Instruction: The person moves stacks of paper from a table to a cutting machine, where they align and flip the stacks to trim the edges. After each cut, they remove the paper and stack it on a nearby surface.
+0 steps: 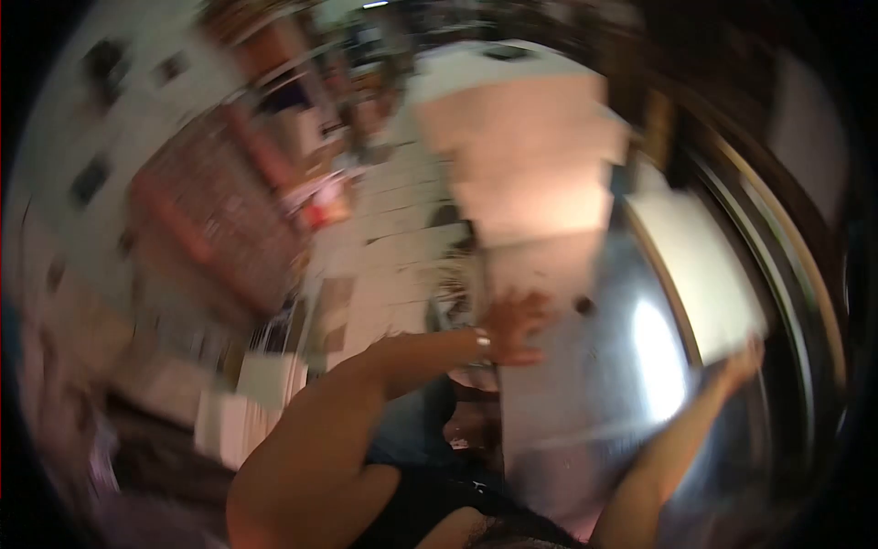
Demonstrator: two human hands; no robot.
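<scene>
My left hand (519,326) is over the left side of a shiny metal-topped table (585,403), its fingers spread and nothing held in them. A band circles that wrist. On the right, my right hand (745,360) is closed at the near right corner of a white board (700,265) that has a brown left edge; motion smears the fingers. Just beyond my left hand, large pale sheets (530,156) lie overlapping along the table. A small dark round spot (583,305) shows on the metal surface between my hands.
Dark and light rails (777,247) curve along the right side. Left of the table runs a pale tiled floor (393,215). Farther left stands a reddish, blurred stack (219,206), with pale box-like things (261,398) nearer me. A dark flat object (509,53) lies at the far end.
</scene>
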